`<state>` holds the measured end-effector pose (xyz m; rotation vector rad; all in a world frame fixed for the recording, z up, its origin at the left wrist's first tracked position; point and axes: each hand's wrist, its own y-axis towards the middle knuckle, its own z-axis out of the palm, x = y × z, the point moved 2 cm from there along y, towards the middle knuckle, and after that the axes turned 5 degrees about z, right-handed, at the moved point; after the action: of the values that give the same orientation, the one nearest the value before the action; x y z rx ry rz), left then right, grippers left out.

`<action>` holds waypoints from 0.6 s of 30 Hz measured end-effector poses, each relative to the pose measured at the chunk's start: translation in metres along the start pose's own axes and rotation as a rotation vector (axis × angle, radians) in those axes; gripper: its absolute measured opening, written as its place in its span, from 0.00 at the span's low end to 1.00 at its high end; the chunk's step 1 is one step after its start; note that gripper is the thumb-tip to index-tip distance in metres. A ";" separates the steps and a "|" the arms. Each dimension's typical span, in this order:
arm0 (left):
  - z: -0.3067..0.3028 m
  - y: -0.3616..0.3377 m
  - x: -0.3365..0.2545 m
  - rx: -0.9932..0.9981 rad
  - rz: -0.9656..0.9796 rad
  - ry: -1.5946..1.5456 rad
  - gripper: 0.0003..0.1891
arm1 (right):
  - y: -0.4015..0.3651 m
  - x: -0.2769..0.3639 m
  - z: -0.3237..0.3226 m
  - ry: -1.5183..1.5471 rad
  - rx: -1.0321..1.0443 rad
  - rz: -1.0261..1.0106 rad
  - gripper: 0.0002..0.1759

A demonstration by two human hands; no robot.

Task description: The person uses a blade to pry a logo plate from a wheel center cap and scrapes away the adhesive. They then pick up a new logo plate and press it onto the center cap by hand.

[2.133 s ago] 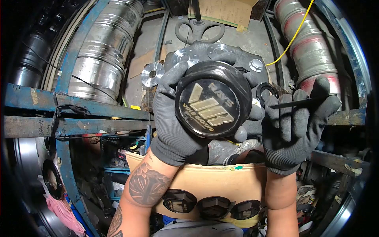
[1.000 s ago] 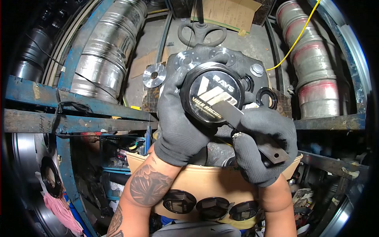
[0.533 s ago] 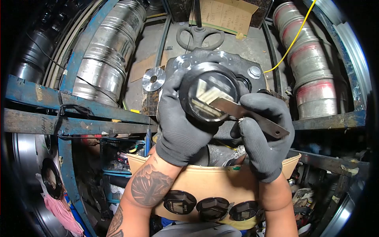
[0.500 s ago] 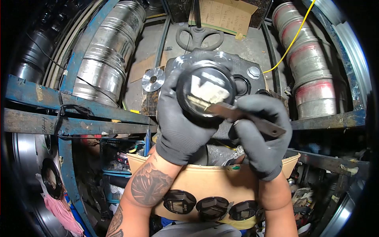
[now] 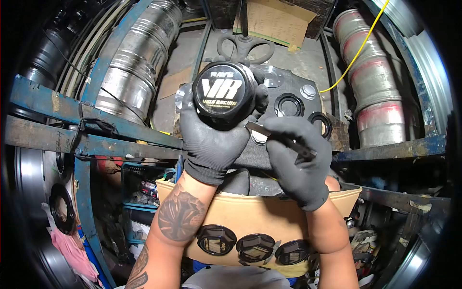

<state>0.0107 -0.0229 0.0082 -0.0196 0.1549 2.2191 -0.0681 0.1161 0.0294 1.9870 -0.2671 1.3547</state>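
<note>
A glossy black wheel centre cap (image 5: 211,113) with a hexagonal top and white "RAYS VR" lettering faces up, with small gold letters below. My left hand (image 5: 214,142), in a dark grey glove, is wrapped round it from below. My right hand (image 5: 303,159), gloved too, grips a narrow dark metal blade (image 5: 258,128) whose tip is apart from the cap, pointing toward the left hand. Under the blade a silver hex piece (image 5: 259,138) lies on the grey cloth-covered stand (image 5: 298,77). A black ring (image 5: 288,105) and a silver hex cap (image 5: 308,91) lie there too.
Three black caps (image 5: 255,247) are set in the cardboard (image 5: 274,202) before me. Stacked metal wheel barrels (image 5: 132,62) stand left and more barrels (image 5: 370,82) right. Blue rack beams (image 5: 130,127) flank the stand, and a yellow cable (image 5: 358,45) hangs at right.
The blade has come away from the cap's face and moved down. My left hand has shifted the cap left and turned it; its lettering is now sharp.
</note>
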 end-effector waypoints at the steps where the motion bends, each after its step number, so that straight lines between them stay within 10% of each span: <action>1: 0.000 0.001 0.000 0.001 0.014 0.019 0.33 | 0.001 0.000 -0.001 -0.090 0.018 -0.156 0.18; 6: -0.002 0.007 -0.003 -0.115 0.037 0.030 0.35 | -0.006 0.012 0.012 -0.500 0.311 -0.356 0.24; 18: 0.013 0.003 0.011 -0.007 -0.101 0.115 0.33 | -0.009 0.006 -0.019 0.418 -0.032 0.078 0.15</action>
<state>0.0022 -0.0145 0.0209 -0.1564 0.2052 2.1179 -0.0744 0.1360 0.0341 1.6324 -0.1693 1.7629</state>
